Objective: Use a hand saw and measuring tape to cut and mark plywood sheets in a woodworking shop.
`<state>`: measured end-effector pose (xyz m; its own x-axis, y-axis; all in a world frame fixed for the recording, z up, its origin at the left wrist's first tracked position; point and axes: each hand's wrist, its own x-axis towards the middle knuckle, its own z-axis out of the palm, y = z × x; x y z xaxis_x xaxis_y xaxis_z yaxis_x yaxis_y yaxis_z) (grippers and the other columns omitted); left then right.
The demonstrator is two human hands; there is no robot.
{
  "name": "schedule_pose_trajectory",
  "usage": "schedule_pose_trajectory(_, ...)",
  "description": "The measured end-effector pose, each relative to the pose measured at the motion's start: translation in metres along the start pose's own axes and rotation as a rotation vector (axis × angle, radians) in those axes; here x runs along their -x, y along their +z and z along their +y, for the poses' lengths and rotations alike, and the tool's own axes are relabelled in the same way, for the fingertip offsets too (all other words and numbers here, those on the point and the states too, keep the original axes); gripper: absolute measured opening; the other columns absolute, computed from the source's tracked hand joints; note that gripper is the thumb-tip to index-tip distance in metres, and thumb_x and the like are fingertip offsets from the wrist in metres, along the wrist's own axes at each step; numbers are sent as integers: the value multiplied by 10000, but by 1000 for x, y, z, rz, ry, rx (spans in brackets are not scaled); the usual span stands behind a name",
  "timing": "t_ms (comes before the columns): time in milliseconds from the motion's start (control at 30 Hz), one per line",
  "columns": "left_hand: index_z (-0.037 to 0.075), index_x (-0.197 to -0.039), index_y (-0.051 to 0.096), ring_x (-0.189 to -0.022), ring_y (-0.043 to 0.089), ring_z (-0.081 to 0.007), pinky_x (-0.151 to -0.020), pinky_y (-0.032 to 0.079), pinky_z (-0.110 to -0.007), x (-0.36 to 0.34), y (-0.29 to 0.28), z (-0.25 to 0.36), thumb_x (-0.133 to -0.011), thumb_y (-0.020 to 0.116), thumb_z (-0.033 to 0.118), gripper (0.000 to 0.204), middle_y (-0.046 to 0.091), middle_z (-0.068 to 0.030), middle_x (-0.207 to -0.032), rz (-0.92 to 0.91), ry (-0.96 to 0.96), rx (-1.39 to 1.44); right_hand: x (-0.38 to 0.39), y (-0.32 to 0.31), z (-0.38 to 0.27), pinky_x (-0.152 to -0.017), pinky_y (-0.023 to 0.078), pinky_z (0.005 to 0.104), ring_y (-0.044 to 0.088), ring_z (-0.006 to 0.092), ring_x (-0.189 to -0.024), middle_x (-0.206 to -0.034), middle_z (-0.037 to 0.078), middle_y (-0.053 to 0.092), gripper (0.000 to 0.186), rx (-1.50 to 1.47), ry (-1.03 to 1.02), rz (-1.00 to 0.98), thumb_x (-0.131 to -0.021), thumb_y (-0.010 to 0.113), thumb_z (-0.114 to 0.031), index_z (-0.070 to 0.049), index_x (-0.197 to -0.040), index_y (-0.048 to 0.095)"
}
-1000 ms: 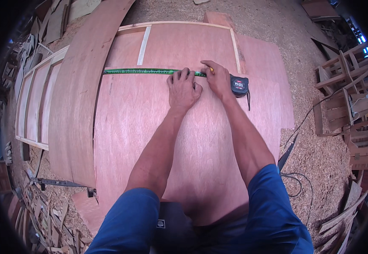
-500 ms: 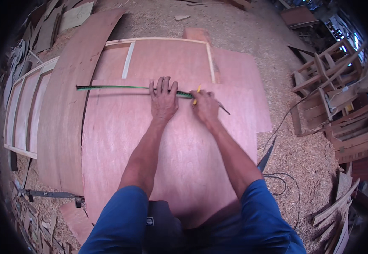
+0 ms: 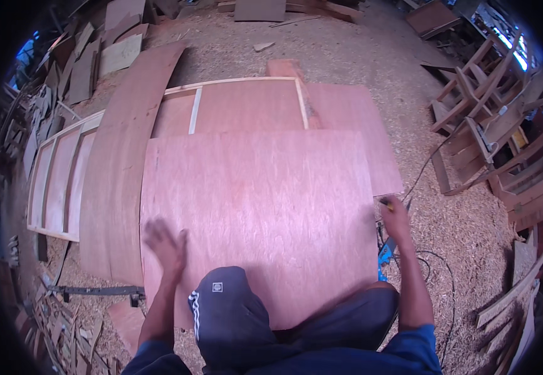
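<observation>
My left hand (image 3: 167, 245) is open, its fingers spread over the left edge of a pinkish plywood sheet (image 3: 265, 194). Just past the sheet's right edge, my right hand (image 3: 397, 220) is closed around a small yellow-and-dark thing (image 3: 387, 204), which looks like a pencil; only its end shows. Below that hand is the blue handle of what looks like a handsaw (image 3: 384, 257), close beside the sheet. My knees are at the near edge of the plywood.
A long brown board (image 3: 121, 156) lies at the left across a framed panel (image 3: 246, 106). Another plywood piece (image 3: 352, 125) extends behind at the right. A black cable (image 3: 449, 275) curls over wood shavings. Wooden frames (image 3: 477, 125) are heaped at the right, scraps (image 3: 121, 53) at far left.
Both hands have left the far edge and come nearer, moving apart to opposite sides of the sheet. The green measuring tape they held is out of sight.
</observation>
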<state>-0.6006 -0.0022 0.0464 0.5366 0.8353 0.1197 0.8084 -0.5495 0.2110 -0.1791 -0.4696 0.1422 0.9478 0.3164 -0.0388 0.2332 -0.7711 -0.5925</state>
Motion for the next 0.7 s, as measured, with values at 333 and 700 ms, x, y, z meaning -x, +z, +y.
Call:
schedule_pose_trajectory(333, -63, -1249, 567, -1061, 685, -308, -942, 557, -413, 191, -83, -114, -781, 898, 394, 732, 686, -189, -1146, -320, -738, 690, 251, -54, 240, -848, 555, 455, 737, 381, -981, -1075, 278, 742, 408, 274, 566, 21, -940, 646, -221, 77, -1216, 675)
schedule_pose_trajectory(700, -90, -1294, 526, -1206, 643, -494, -1069, 473, -519, 44, -89, 63, -750, 815, 686, 991, 665, -360, -1234, -280, -561, 123, 341, 40, 278, -854, 543, 435, 722, 336, -966, -1057, 240, 739, 361, -43, 797, -84, -970, 622, -222, 69, -1174, 688)
